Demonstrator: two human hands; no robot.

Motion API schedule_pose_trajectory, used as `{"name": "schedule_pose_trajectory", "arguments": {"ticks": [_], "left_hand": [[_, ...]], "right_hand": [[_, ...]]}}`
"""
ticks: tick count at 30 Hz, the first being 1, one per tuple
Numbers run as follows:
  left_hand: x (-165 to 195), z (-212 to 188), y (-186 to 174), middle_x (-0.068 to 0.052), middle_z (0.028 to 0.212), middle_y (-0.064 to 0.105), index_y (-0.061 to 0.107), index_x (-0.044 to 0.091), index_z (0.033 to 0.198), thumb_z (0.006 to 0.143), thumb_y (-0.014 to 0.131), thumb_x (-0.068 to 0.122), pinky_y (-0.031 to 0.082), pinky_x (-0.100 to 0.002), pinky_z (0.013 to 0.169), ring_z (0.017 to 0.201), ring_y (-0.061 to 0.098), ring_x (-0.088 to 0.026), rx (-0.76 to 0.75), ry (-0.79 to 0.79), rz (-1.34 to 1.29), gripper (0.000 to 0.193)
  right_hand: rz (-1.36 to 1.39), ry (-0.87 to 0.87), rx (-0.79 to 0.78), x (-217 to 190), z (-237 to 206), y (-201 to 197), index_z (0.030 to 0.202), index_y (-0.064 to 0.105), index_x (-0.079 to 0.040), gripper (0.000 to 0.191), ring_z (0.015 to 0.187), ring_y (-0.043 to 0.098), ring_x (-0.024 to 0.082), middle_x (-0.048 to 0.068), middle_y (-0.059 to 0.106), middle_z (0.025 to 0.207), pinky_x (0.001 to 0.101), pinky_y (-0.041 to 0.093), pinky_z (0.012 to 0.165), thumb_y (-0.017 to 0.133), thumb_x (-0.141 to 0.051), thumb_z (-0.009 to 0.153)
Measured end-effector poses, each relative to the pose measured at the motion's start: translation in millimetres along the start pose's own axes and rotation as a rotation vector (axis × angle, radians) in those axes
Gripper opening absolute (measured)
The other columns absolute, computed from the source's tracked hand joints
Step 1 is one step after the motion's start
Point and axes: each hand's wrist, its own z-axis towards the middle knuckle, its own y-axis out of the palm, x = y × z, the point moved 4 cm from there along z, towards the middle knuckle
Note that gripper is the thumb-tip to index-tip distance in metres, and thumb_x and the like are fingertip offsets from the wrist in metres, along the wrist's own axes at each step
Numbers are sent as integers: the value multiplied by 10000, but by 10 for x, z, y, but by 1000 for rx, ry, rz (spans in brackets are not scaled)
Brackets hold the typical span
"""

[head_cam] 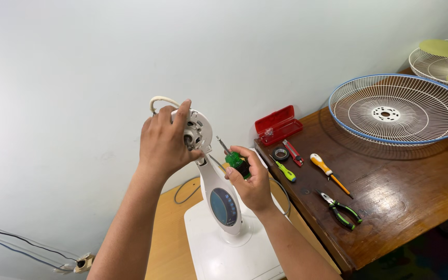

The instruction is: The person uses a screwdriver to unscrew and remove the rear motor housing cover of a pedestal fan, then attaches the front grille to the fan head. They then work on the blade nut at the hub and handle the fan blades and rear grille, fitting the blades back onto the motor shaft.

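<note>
My left hand (164, 141) grips the white motor head (197, 130) at the top of a fan stand (223, 199), fingers wrapped over its back. A white cable loops out above the hand. My right hand (250, 179) holds a green-handled screwdriver (233, 157), its metal tip angled up toward the motor head, a short gap left between them. The stand has a blue oval control panel (223, 206) and rises from a white base (234, 249).
A dark wooden table (390, 202) to the right carries an open red case (278, 125), a roll of black tape (280, 153), a red cutter (292, 152), a yellow-green tester screwdriver (285, 170), an orange screwdriver (330, 174), green-handled pliers (341, 210), a blue-rimmed fan grille (399, 109) and a second grille with green blades (444, 57).
</note>
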Motion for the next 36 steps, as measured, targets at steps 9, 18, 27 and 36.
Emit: {"name": "schedule_pose_trajectory", "arguments": {"ticks": [9,18,27,36], "left_hand": [[-87,186,-171,-154,1018,675,586,86,1270,393,1017,435,457,-499,1003,958,667,-336,77,85,-35,1038],[-255,219,-199,-158,1067,675,580,91,1299,437,999,430,441,-509,1020,936,672,-344,78,68,-62,1017],[-345,404,-401,-151,1086,656,569,118,1312,456,969,427,398,-549,1014,925,678,-318,69,40,-81,995],[-490,400,-211,-152,1080,638,572,122,1346,530,917,414,375,-519,925,924,657,-313,124,62,-64,933]], "right_hand": [[-46,4,10,-69,168,105,1336,565,25,434,890,683,113,123,677,1120,269,609,786,663,-73,925],[-358,-157,-5,-375,354,347,1296,638,25,417,947,707,163,131,738,1079,306,579,827,707,-102,905],[-520,-6,70,-868,790,631,1218,671,30,402,934,743,214,164,755,1059,332,581,823,721,-112,845],[-766,-55,47,-907,918,795,1162,676,24,376,906,716,354,210,713,1042,411,572,792,725,-106,812]]}}
